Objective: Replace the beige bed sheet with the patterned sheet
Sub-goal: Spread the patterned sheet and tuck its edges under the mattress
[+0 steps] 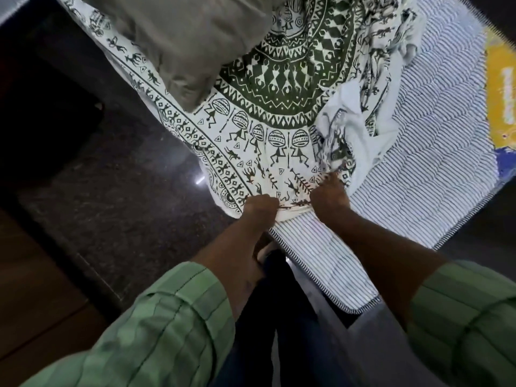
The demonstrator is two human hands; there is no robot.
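The patterned sheet (268,113) lies across the middle and top of the frame, spread over the bed. It is white with dark green shapes: little dancing people, drums and a big round ring pattern. On its right side the sheet is bunched up in a messy heap.

Both hands are at the near edge of the sheet, just below the middle of the frame. The left hand (261,206) has its fingers curled tight around the hem of the sheet. The right hand (329,194) is just beside it, and its fingers also pinch the sheet's edge. A small bit of cloth is pulled tight between the two hands.

Under the sheet is a striped mattress (435,152), bare on the right side of the frame and at the near corner. A grey pillow (190,37) sits on the sheet at the upper left. A yellow and blue thing (501,107) shows at the far right edge, too blurry to tell what it is.

The person wears green striped sleeves (173,328). The dark speckled floor (111,196) fills the left.
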